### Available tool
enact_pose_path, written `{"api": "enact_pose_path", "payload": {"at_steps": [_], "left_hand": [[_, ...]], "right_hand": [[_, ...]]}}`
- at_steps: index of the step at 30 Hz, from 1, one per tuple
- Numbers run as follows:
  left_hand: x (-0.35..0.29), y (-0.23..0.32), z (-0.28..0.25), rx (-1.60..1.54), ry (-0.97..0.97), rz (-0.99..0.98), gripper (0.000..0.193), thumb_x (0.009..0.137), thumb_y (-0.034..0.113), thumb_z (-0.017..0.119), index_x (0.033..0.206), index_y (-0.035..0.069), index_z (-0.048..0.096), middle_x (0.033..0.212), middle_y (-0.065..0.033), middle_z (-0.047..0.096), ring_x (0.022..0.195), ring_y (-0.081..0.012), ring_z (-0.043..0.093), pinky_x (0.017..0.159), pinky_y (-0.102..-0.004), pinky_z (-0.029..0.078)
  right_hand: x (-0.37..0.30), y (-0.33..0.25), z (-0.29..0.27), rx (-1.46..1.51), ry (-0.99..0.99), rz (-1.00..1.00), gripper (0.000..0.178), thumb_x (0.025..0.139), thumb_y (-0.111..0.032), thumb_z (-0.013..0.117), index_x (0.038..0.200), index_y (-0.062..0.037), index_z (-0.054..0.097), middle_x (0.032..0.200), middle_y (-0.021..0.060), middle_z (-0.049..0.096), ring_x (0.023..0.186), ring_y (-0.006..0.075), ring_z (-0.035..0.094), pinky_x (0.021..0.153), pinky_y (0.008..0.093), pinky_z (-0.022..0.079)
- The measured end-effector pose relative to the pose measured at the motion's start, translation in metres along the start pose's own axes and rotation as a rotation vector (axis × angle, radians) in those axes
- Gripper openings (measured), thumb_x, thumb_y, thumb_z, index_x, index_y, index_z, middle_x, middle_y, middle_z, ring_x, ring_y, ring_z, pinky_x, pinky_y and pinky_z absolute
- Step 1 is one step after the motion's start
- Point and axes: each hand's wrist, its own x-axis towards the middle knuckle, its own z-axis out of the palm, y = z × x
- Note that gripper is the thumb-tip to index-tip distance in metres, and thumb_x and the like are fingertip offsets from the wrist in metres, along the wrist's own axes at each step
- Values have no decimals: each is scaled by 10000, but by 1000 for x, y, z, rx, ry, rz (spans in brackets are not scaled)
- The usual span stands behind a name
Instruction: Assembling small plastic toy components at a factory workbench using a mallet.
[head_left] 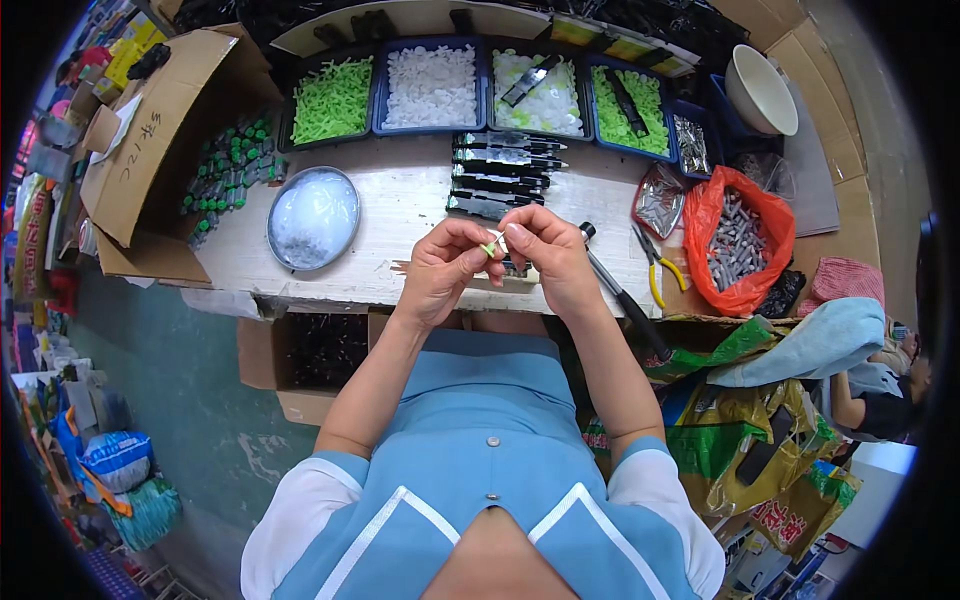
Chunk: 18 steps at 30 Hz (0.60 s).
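Observation:
Over the near edge of the table, my two hands meet in front of my body. My left hand (440, 268) pinches a small light-green plastic part (489, 248) between thumb and fingertips. Close against it, the fingertips of my right hand (555, 260) are closed on a thin whitish piece (501, 236), too small to make out exactly. Just beyond my hands lies a stacked row of black-and-clear assembled pieces (505, 172). A hammer (625, 300) with a black grip rests to the right of my right hand.
Bins of green parts (332, 100), white parts (430, 88) and mixed parts (540, 95) line the back. A round dish (272, 225) stands left, near green-capped pieces (230, 170) and a carton (150, 150). Yellow-handled pliers (657, 280) and a red bag (700, 215) of metal cylinders lie right.

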Motion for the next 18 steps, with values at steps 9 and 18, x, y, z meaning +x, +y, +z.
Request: {"api": "enact_pose_path", "payload": {"at_steps": [9,18], "left_hand": [[-6,-4,-1,178,68,83,98,861,25,561,959,14,570,901,-94,626,790,-168,625,683,-304,536],[-14,-9,-11,341,124,104,99,882,23,529,977,5,547,897,-93,618,806,-167,630,693,-290,535]], "right_hand": [[-2,1,4,6,-72,65,116,864,-151,587,900,-40,589,722,-19,554,633,43,457,575,181,360],[-1,15,13,-623,3,-372,68,815,-28,554,851,10,596,788,110,547,730,244,548,646,337,416]]}}
